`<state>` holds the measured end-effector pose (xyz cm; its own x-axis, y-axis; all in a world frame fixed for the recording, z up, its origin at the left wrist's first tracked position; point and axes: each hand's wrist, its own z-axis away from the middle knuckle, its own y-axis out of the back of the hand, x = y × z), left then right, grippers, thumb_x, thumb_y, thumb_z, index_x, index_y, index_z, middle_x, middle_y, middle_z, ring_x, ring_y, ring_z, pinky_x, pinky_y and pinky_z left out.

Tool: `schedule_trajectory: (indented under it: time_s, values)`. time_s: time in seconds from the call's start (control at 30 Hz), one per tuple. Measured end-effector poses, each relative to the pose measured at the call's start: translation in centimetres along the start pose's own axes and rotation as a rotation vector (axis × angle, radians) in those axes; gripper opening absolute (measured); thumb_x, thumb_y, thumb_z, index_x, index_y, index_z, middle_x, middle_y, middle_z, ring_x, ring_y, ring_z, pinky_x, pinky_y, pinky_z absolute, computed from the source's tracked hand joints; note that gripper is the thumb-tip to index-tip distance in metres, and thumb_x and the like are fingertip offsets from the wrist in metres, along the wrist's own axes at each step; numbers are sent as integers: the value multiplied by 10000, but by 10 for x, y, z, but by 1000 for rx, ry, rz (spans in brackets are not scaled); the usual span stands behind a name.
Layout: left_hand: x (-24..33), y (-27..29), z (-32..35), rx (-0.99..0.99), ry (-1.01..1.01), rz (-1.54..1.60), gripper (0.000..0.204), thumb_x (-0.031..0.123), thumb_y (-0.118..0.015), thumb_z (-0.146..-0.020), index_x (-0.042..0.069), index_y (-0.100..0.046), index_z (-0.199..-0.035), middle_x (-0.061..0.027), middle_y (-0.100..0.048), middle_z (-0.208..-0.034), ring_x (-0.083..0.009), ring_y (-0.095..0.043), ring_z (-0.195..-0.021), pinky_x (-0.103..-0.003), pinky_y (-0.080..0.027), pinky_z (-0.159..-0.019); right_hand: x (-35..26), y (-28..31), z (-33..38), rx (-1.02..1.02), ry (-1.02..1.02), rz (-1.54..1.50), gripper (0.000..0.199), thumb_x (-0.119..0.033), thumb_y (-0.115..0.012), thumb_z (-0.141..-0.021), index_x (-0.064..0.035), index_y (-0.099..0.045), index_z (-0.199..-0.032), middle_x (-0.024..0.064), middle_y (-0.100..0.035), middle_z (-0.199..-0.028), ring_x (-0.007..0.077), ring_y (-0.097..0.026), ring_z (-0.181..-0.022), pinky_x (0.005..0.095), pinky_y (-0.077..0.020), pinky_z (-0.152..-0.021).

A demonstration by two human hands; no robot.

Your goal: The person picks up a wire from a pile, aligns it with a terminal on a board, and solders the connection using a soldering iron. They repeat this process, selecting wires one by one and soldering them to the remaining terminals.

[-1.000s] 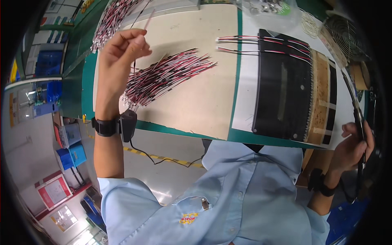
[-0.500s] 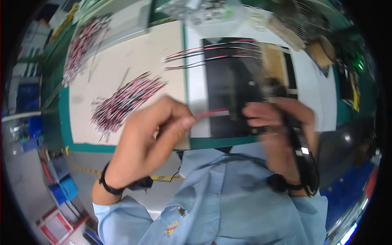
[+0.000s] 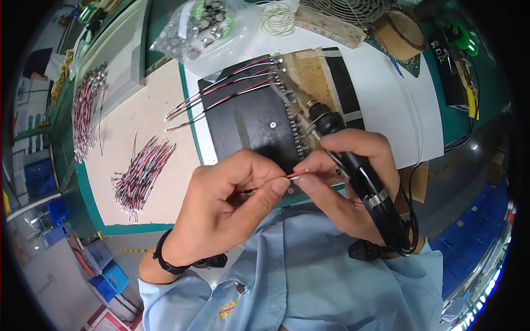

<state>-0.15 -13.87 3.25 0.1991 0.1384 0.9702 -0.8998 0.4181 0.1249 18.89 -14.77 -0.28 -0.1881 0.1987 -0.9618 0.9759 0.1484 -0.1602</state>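
My left hand (image 3: 221, 207) is closed in a pinch on a thin red, black and white wire lead (image 3: 297, 175). The fingertips of my right hand (image 3: 350, 187) pinch the ends of the same lead, close to the left thumb. A black soldering iron (image 3: 381, 209) also lies in my right hand, its metal tip pointing up and left. Beyond my hands is a black board (image 3: 243, 124) with a row of small metal parts (image 3: 292, 127) along its right side. Several wire leads (image 3: 223, 91) stretch left from the far end of that row.
On the beige sheet at left lie a bundle of wire leads (image 3: 144, 179) and a second bundle (image 3: 88, 113). A clear bag of round metal parts (image 3: 199, 33) lies at the back. Wire coils, a wooden block (image 3: 330, 27) and a brown round container (image 3: 400, 33) stand back right.
My right hand with the soldering iron has come in to meet the left and now pinches the lead's ends. The view has turned, shifting the table's things left.
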Motion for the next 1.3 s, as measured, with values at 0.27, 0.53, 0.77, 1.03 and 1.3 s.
schedule_trajectory:
  time_s: [0.27,0.53,0.77,1.03,1.3]
  values:
    - [9,-6,-14,68,137,177,91,48,-607,-946,-36,-579,-968,-41,-641,-790,-47,-595,-725,-183,-458,-628,5,16,-14,-71,-24,131,453,84,-660,-838,-8,-398,-1196,142,-669,-875,142,-681,-789,257,-557,-671]
    - [15,8,-47,101,300,-25,121,95,-613,-949,-22,-583,-937,-39,-638,-736,-47,-532,-617,-186,-408,-552,18,30,-31,-126,36,374,420,-31,-682,-863,20,-434,-1198,166,-643,-961,158,-674,-856,253,-540,-676]
    - [-2,40,-103,7,508,-100,159,137,-628,-944,-12,-604,-894,-22,-639,-715,-50,-543,-578,-189,-423,-525,47,60,-28,93,245,531,715,-289,-873,-683,69,-530,-1198,193,-671,-912,279,-669,-776,345,-548,-659]
    - [-1,51,-124,-96,663,6,102,79,-643,-914,-13,-625,-875,-47,-663,-705,-67,-593,-571,-183,-455,-511,48,72,-20,-70,398,575,634,-545,-639,-822,-1,-475,-1104,131,-626,-721,270,-638,-632,375,-512,-544]
    - [-4,50,-126,-64,717,55,81,12,-670,-881,-31,-618,-837,-70,-660,-699,-68,-596,-579,-191,-481,-527,43,65,-23,-156,369,650,619,-627,-545,-873,-46,-451,-1063,65,-590,-647,248,-622,-590,370,-493,-492]
